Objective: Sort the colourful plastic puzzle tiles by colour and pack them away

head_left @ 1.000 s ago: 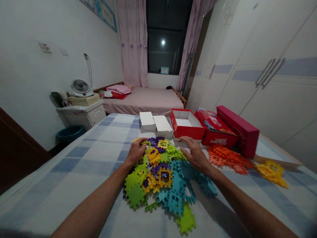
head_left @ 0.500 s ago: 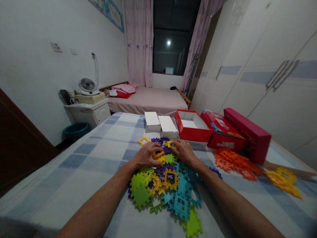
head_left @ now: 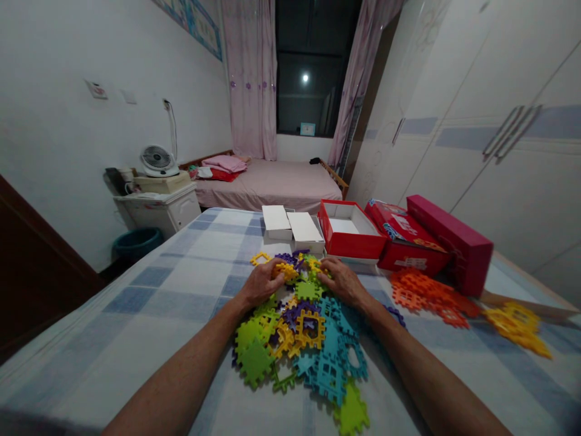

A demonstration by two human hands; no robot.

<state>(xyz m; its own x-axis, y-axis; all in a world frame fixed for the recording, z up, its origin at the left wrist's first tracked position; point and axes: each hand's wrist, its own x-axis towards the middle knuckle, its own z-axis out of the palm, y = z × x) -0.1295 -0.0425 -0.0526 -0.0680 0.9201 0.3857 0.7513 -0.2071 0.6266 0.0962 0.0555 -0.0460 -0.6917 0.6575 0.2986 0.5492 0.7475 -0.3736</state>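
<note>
Plastic pieces (head_left: pixel 300 332) lay heaped on the checked cloth (head_left: pixel 190 260), with green, yellow, purple and blue mixed and apparently unsorted. Left hand (head_left: pixel 261 283): fingers curled almost closed on yellow pieces (head_left: pixel 285 272). Right hand (head_left: pixel 344 282): fingers half bent against the heap; grip could not be determined. Orange pieces (head_left: pixel 422 293) and a separate yellow cluster (head_left: pixel 515 324) lay apart, seemingly sorted, near the magenta box (head_left: pixel 454 236).

From where I'm standing, the pile (head_left: pixel 311 327) is lying on the cloth (head_left: pixel 190 269), the left hand (head_left: pixel 261 283) and right hand (head_left: pixel 344 281) flanking its far end. Behind it, two cartons (head_left: pixel 276 219), then three boxes (head_left: pixel 403 245) are sitting in a row, left to right. One heap (head_left: pixel 422 295) is lying to the pile's right, a second heap (head_left: pixel 516 326) farther right. Beyond, the bed (head_left: pixel 281 178) is standing before the window (head_left: pixel 313 72).
</note>
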